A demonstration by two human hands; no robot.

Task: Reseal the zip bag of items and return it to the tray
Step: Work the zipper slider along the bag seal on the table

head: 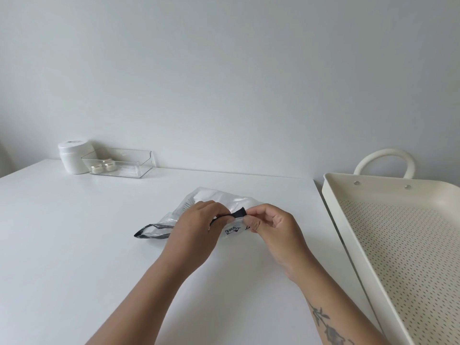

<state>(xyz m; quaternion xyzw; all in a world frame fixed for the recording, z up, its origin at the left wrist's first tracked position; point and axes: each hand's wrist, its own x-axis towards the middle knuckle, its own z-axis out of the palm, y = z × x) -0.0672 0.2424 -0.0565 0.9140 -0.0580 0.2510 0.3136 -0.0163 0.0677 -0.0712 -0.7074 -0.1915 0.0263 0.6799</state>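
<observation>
1. Both hands are meeting over the bag [219, 197], which is lying mid-desk [74, 245].
2. The left hand [196, 227] is pinching the bag's black zip strip.
3. The right hand [271, 225] is pinching the strip's end.
4. The tray [331, 192] is sitting empty, right of the desk.
5. A jar [74, 156] and clear box [119, 164] are standing at the far edge.
</observation>
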